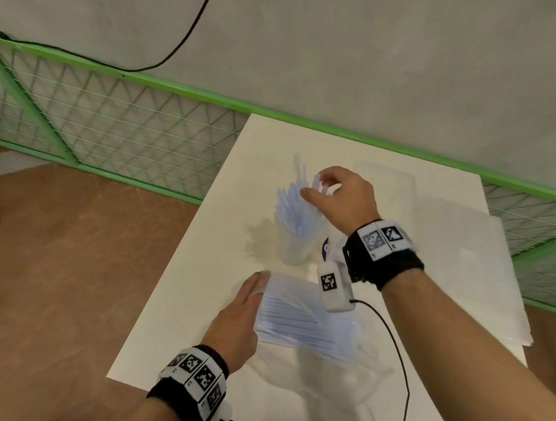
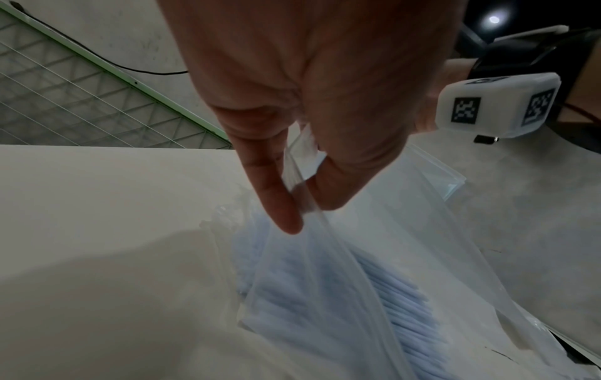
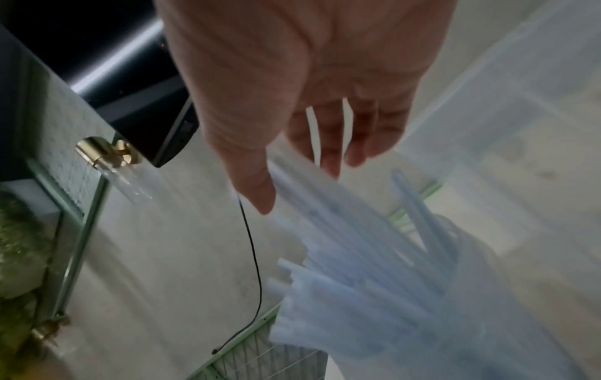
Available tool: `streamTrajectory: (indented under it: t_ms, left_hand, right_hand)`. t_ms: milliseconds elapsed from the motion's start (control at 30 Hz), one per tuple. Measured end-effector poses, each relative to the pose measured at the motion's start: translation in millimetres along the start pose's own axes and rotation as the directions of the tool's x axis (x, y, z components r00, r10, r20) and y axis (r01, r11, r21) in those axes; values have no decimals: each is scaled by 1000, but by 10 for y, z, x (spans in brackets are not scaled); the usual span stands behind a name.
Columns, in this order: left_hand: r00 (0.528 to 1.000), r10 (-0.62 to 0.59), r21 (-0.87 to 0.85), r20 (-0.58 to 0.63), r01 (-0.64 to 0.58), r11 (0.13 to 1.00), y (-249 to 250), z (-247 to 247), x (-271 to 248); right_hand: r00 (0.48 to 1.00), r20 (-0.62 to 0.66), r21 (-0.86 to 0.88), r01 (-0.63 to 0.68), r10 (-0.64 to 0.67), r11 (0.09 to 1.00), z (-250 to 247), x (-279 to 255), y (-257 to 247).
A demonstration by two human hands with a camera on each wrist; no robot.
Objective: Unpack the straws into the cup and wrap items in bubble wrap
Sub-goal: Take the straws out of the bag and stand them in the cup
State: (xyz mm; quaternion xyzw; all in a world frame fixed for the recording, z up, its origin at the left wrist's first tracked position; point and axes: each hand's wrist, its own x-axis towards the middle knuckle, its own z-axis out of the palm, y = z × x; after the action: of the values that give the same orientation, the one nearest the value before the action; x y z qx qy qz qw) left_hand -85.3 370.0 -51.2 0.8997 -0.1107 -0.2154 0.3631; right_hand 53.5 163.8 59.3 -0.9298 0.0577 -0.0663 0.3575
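A white table [image 1: 180, 302] is seen from above, with a clear cup [image 1: 295, 249] standing upright near its middle, packed with pale blue straws [image 1: 298, 208] that fan out above the rim. The right hand [image 1: 339, 197] is held over the cup, thumb and fingers closed on the top ends of a few straws; in the right wrist view those straws [image 3: 328, 205] are pinched between thumb and fingertips, lower ends among the bunch in the cup [image 3: 488, 308], though motion blur softens detail. Nearer the person, a clear plastic bag [image 1: 309, 319] of straws lies on the table, just in front of the cup. The left hand [image 1: 241, 312] is at the bag's left end; in the left wrist view the hand [image 2: 309, 115] is shown pinching the bag's film [image 2: 325, 257] between thumb and forefinger, lifting the edge. More clear sheet material [image 1: 481, 271] is spread on the table's right side; whether it is bubble wrap cannot be told. A green mesh fence [image 1: 113, 119] is seen behind the table.
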Motion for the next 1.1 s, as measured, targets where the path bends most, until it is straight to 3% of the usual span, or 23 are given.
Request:
streamTrajectory:
  t_ms: [100,167,233,367,533,600,700,833,1000,1100]
  left_hand:
    - [1000,-15,-9,9,15,1000,-7,3,6]
    - [1000,-17,-5,16,17,1000,-8,8,5]
    - [1000,-17,-2,21,18,1000,-9,12,3]
    - [999,-26,3,31,26,1000,-19,14,10]
    - [999,-29,26,38,28,999,-39,24,-15]
    - [999,-30,29,36,29,999,-33,20,-26]
    - [999,-33,34,35,32,999,-17,13,-32]
    - [999,-38,35,35,37,999,-27,27,-31]
    - [999,-36,37,27,35,999,-52,32,-22]
    - [999,-26,38,27,25,999,-66,40,-15]
  right_hand:
    - [986,-138,51,99,-91,994,72,-30,94]
    - [965,-160,15,211,-206,977,123,-39,91]
    - [947,-91,-72,301,-307,951,211,-47,54]
    - [920,36,-223,388,-390,894,357,-33,-23]
    - [848,195,-414,527,-493,742,492,61,-103]
    - [855,221,-454,515,-469,727,511,129,-86]
    - [910,114,-437,406,-398,803,477,153,5]
    - [917,207,-434,398,-341,808,473,28,44]
    - [962,67,-327,272,-265,905,407,-219,100]
    - [974,125,-357,221,-189,908,460,-366,178]
